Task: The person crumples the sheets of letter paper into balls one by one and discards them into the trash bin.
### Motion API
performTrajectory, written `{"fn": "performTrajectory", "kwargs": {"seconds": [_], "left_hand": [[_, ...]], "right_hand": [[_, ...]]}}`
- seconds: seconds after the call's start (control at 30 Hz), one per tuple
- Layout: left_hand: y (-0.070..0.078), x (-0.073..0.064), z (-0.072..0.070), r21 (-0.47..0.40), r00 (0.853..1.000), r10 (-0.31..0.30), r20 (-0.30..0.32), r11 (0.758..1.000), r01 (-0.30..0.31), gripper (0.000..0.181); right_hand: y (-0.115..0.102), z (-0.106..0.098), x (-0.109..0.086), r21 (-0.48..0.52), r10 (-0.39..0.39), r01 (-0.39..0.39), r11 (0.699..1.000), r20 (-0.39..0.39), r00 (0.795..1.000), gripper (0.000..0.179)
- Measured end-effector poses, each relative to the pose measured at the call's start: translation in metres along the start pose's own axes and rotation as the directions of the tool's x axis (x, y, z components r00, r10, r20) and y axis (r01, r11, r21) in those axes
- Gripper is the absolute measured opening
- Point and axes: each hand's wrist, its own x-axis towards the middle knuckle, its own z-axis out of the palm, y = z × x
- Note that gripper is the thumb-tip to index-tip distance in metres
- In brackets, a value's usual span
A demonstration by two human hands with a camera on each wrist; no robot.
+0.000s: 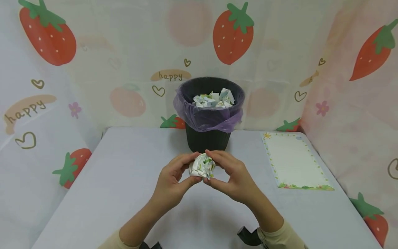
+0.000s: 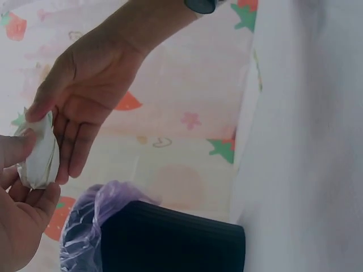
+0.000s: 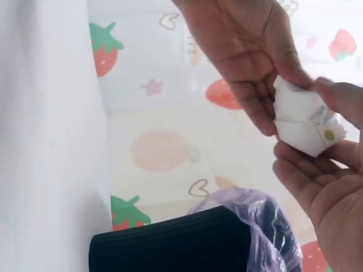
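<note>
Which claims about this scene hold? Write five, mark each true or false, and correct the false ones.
1. The left hand and right hand both hold the paper ball. True.
2. A purple liner hangs over the rim of the bin. True.
3. The bin holds nothing. False: crumpled papers are inside it.
4. The sheet lies flat on the table. True.
5. In the head view, the sheet is left of the bin. False: it is to the right.

Head view looks forward and down; wrist views (nearer, sideways) share crumpled paper [image 3: 305, 120]
</note>
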Motion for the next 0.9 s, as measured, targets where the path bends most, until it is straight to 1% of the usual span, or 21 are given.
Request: {"fn": "performTrajectory", "kwargs": {"seconds": [0.13,0.23,0.33,0.47,0.6,0.73,0.8,0.9], "left_hand": [[0.000,-0.002,0.003,-0.006,0.999,0.032,-0.034,0.999,-0.033,0.056],[0.000,-0.003,0.004,-0.023,0.997,0.040,-0.062,0.999,-0.041,0.053],[0.000,-0.004,0.004,-0.040,0.996,0.026,-0.086,0.999,-0.029,0.051],[0.001,-0.005,0.005,-0.041,0.993,-0.003,-0.121,0.999,-0.002,0.048],[0.001,-0.006,0.005,-0.039,0.987,-0.019,-0.159,0.999,0.013,0.043],[0.000,-0.004,0.005,-0.061,0.983,-0.010,-0.182,0.998,-0.001,0.033],[-0.001,-0.003,0.005,-0.072,0.984,-0.010,-0.179,0.997,-0.003,0.030],[-0.001,-0.002,0.003,-0.071,0.989,-0.028,-0.146,0.997,0.018,0.028]], "right_hand": [[0.003,0.003,0.000,0.056,-0.059,0.061,0.997,-0.030,0.998,0.069],[0.005,0.008,-0.001,0.098,-0.107,0.113,0.989,-0.064,0.992,0.067],[0.007,0.014,-0.001,0.098,-0.135,0.145,0.985,-0.105,0.985,0.063],[0.005,0.021,-0.003,0.090,-0.151,0.167,0.982,-0.155,0.976,0.059],[0.001,0.028,-0.003,0.138,-0.136,0.164,0.977,-0.191,0.972,0.055],[-0.002,0.035,-0.003,0.175,-0.087,0.128,0.976,-0.224,0.971,0.045],[-0.003,0.037,-0.004,0.176,-0.066,0.109,0.978,-0.235,0.970,0.040],[-0.004,0.036,-0.004,0.189,-0.023,0.070,0.980,-0.239,0.971,0.036]]}}
